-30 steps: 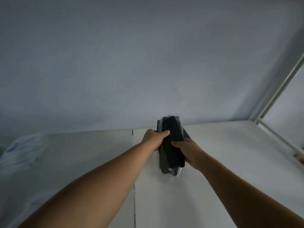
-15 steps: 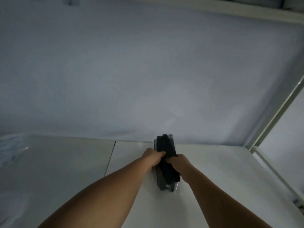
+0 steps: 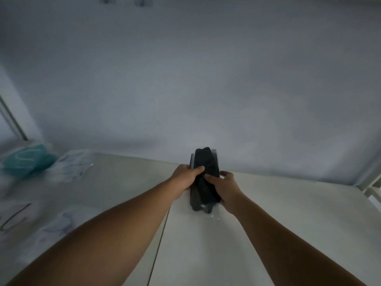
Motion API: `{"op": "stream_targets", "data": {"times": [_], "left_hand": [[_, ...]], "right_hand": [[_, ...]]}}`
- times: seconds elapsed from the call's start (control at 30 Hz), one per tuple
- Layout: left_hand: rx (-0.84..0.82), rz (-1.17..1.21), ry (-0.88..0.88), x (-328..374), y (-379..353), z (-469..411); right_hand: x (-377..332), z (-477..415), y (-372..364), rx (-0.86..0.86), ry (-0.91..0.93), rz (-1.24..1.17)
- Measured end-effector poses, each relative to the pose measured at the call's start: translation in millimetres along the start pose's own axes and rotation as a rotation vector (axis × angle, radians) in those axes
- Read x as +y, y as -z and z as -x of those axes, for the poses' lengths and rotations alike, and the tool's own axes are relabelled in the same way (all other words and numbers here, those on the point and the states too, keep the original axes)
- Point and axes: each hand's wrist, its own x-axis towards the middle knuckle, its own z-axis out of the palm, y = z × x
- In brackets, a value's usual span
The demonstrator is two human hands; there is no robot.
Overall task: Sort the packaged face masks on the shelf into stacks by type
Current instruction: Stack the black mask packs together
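A stack of black face masks in clear wrappers point(image 3: 206, 162) stands on its edge on the white shelf point(image 3: 278, 213), close to the back wall. My left hand point(image 3: 185, 178) grips its left side, thumb laid across the front. On the other side my right hand point(image 3: 225, 187) holds it, fingers curled round the edge. Teal packaged masks point(image 3: 26, 159) lie at the far left, with pale wrapped masks point(image 3: 72, 166) beside them. More wrapped masks point(image 3: 55, 221) lie at the near left, blurred.
A seam point(image 3: 160, 234) runs front to back through the shelf under my left forearm. A white upright post point(image 3: 12, 120) stands at the left and the shelf frame point(image 3: 369, 182) closes the right corner. The grey wall point(image 3: 185, 79) rises right behind the stack.
The view has swung left, bringing the teal and pale packs at the left into sight. Both hands stay on the black stack, which remains upright near the wall.
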Motion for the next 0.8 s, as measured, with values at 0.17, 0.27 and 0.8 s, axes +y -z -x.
{"op": "stream_targets", "data": {"times": [0.17, 0.27, 0.8], "left_hand": [[0.097, -0.024, -0.018, -18, 78, -1], [0.102, -0.041, -0.003, -29, 129, -5], [0.05, -0.082, 0.051, -99, 347, -54]], "right_hand": [[7, 6, -75, -0.169, -0.108, -0.039], [9, 7, -124, -0.188, -0.095, -0.03], [29, -15, -366, 0.037, -0.053, 0.182]]}}
